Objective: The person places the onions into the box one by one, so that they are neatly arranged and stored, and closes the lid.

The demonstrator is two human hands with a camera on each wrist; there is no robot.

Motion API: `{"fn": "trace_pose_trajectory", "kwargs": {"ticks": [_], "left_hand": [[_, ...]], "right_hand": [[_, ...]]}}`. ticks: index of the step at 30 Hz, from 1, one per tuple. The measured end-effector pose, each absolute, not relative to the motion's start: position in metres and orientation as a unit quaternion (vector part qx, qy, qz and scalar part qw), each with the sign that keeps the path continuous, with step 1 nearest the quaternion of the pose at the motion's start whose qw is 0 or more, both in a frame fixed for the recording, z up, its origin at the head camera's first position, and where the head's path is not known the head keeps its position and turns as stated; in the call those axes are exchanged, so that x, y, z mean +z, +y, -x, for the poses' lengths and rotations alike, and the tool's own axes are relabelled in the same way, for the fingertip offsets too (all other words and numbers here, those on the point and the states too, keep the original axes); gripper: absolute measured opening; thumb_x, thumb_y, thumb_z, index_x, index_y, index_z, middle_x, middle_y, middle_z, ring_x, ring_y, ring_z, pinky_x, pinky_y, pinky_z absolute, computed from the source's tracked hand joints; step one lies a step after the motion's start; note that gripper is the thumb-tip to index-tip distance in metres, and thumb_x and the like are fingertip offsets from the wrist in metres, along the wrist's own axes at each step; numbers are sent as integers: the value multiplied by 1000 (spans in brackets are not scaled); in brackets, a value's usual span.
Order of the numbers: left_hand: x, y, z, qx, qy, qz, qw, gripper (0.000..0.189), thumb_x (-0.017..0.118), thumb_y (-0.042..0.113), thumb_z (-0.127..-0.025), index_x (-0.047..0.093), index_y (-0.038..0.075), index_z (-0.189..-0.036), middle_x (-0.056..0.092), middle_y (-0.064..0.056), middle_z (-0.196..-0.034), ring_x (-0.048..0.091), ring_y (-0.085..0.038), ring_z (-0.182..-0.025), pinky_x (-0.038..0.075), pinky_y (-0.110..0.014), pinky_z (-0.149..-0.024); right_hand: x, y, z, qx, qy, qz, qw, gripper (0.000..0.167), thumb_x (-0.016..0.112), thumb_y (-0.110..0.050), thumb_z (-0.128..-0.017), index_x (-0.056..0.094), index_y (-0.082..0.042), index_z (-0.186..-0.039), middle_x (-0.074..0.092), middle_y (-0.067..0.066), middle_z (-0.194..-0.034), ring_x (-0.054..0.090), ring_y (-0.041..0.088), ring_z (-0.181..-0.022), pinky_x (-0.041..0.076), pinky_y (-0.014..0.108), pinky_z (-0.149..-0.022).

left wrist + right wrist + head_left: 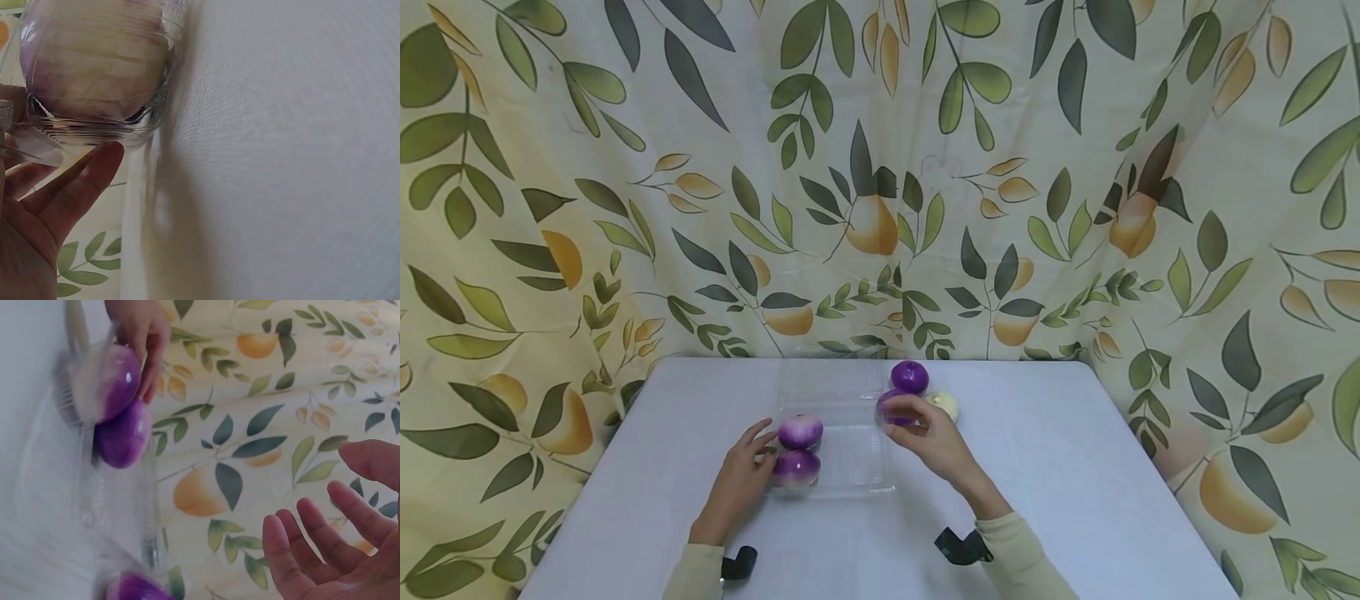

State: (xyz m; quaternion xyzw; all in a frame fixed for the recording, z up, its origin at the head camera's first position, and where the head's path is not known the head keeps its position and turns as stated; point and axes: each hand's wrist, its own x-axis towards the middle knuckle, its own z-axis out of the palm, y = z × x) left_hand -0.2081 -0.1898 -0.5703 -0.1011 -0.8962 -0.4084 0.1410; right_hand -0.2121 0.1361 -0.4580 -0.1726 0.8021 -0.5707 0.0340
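Left hand pinches my box at its left side, likely steadying it. Two onions inside, touching, probably wall-braced against rolling. Right hand empty, fingers loose, near three more onions along the right edge.

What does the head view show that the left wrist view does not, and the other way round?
Only the head view: the right hand, the pale onion and the two purple onions beside it.
Only the left wrist view: close-up ridges along the clear container's wall.
Both: the left hand, the container, an onion inside, the table and the leafy curtain.
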Motion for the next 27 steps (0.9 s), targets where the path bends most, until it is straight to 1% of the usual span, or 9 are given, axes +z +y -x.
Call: {"fn": "trace_pose_trajectory", "kwargs": {"ticks": [3, 7, 10, 12, 14, 18, 22, 25, 27], "left_hand": [[-571, -190, 208, -409, -896, 97, 140, 35, 61, 0, -90, 64, -4, -124, 52, -13, -145, 71, -26, -99, 60, -38, -79], [-573, -190, 208, -410, -896, 95, 142, 35, 62, 0, -89, 65, -3, -124, 52, -11, -145, 72, -26, -99, 60, -39, -79], [-574, -190, 208, -407, -895, 100, 151, 35, 63, -1, -89, 65, -4, -123, 52, -13, -144, 72, -27, -97, 61, -37, -77], [-575, -190, 208, -405, -895, 103, 157, 34, 63, -1, -88, 65, -5, -122, 53, -14, -143, 72, -27, -96, 61, -36, -75], [-575, -190, 208, -403, -895, 105, 161, 34, 63, -2, -88, 65, -5, -122, 53, -15, -143, 72, -27, -95, 61, -35, -74], [-574, -190, 208, -405, -896, 99, 153, 34, 62, -1, -89, 65, -4, -123, 53, -14, -144, 72, -26, -98, 61, -35, -77], [-572, -191, 208, -410, -896, 94, 140, 35, 62, 0, -89, 65, -4, -124, 52, -13, -145, 72, -27, -99, 61, -36, -78], [-570, -191, 208, -416, -895, 93, 134, 36, 62, 1, -89, 64, -3, -125, 52, -12, -145, 72, -26, -99, 60, -33, -76], [-570, -191, 209, -417, -894, 93, 133, 37, 62, 1, -89, 64, -2, -126, 52, -12, -145, 72, -26, -99, 60, -30, -75]], "right_hand": [[-464, 141, 214, -568, 807, 159, 33, 32, 71, -16, -90, 65, -12, -120, 63, 15, -125, 59, 29, -117, 54, 27, -94], [-471, 148, 217, -570, 809, 141, 26, 32, 71, -16, -89, 65, -10, -120, 62, 14, -124, 59, 29, -119, 52, 41, -102], [-474, 154, 219, -575, 808, 126, 22, 32, 70, -15, -90, 65, -8, -121, 62, 12, -124, 59, 28, -121, 49, 46, -106], [-475, 158, 220, -577, 808, 120, 18, 33, 70, -16, -90, 64, -7, -122, 62, 12, -125, 58, 29, -122, 50, 45, -105], [-474, 162, 221, -576, 809, 118, 14, 33, 69, -17, -91, 64, -8, -122, 62, 12, -126, 58, 30, -123, 52, 42, -102], [-472, 170, 222, -571, 813, 109, 5, 33, 68, -20, -92, 63, -10, -123, 63, 13, -128, 58, 30, -123, 54, 38, -100], [-468, 179, 223, -574, 814, 85, -5, 34, 68, -22, -92, 63, -10, -123, 63, 13, -128, 58, 28, -123, 52, 43, -102], [-465, 187, 223, -577, 814, 73, -10, 34, 68, -23, -92, 63, -10, -124, 63, 12, -129, 58, 27, -123, 50, 45, -104], [-465, 191, 223, -579, 812, 68, -12, 36, 67, -22, -92, 62, -8, -125, 62, 12, -130, 58, 28, -123, 49, 44, -104]]}}
